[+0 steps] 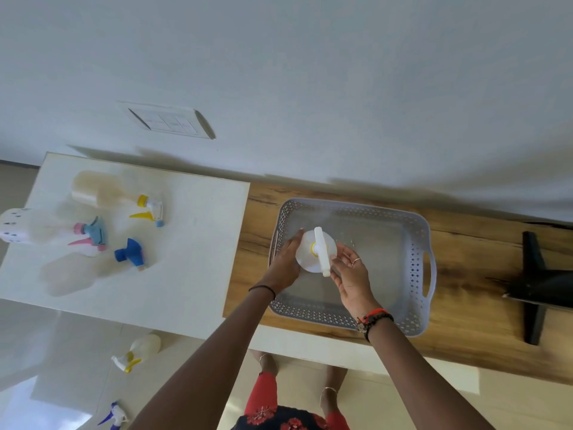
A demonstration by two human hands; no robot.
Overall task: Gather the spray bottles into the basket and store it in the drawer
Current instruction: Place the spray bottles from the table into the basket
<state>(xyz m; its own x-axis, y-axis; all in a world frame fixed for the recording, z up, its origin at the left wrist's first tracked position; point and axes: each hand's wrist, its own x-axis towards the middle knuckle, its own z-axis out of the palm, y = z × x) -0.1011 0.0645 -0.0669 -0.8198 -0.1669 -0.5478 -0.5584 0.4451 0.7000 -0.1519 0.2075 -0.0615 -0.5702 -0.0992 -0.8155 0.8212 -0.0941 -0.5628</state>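
**White spray bottle held between two hands in the basket**

A white spray bottle (305,259) stands upright inside the grey basket (415,268), in the basket's 9 o'clock part, close to its left wall. Seen from above, its white trigger head (321,254) points toward 6 o'clock. The left hand (285,262) lies against the bottle's 9 o'clock side with its fingers nearly straight, pressing rather than wrapping. The right hand (350,274) is on the 3 o'clock side, palm turned to the bottle, fingers loosely spread and only lightly bent; its thumb is next to the tip of the trigger head. Neither hand curls round the bottle.

The basket sits on a wooden counter (483,252) with perforated walls and a handle slot at each short end.

At 9 o'clock from the basket, a white tabletop (201,259) carries three more bottles lying on their sides: a yellow-trigger bottle (99,192) farthest back, a pink-trigger bottle (40,228) at the left edge, and a blue-trigger bottle (68,274) nearest the person.

At 7 o'clock, on the floor, lie a small bottle with a yellow trigger (144,347) and, at the frame's lower edge, a purple-trigger bottle (114,414), only partly in view.

At 3 o'clock from the basket, a black stand (539,287) rests on the counter. On the wall (341,72) at 11 o'clock is a switch plate (172,121).
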